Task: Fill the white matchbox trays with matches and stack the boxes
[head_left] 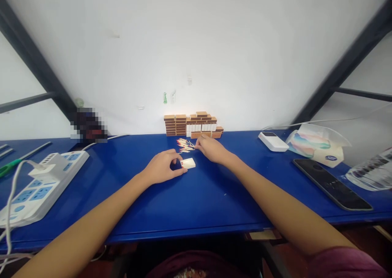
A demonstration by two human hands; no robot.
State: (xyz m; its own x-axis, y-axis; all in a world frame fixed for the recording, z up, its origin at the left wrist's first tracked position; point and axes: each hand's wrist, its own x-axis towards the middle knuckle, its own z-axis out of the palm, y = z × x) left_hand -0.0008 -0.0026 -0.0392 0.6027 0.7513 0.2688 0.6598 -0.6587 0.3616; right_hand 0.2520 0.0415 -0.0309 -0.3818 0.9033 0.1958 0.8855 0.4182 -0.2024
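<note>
My left hand [163, 166] curls around the left end of a small white matchbox tray [189, 163], its thumb along the near side. A few red match heads show inside the tray beside my fingers. Just beyond lies a loose pile of matches [183, 144] with red heads. At the pile's right edge my right hand [210, 147] is closed, thumb and forefinger pinched on what looks like a match. Behind the pile, brown and white matchboxes [180, 125] are stacked against the wall.
A white power strip [58, 184] with cables lies on the left of the blue table [190, 204], near a green-handled screwdriver [14, 165]. To the right are a white device [273, 142], a tissue pack [318, 145], a phone [332, 183] and a plastic bottle [372, 172].
</note>
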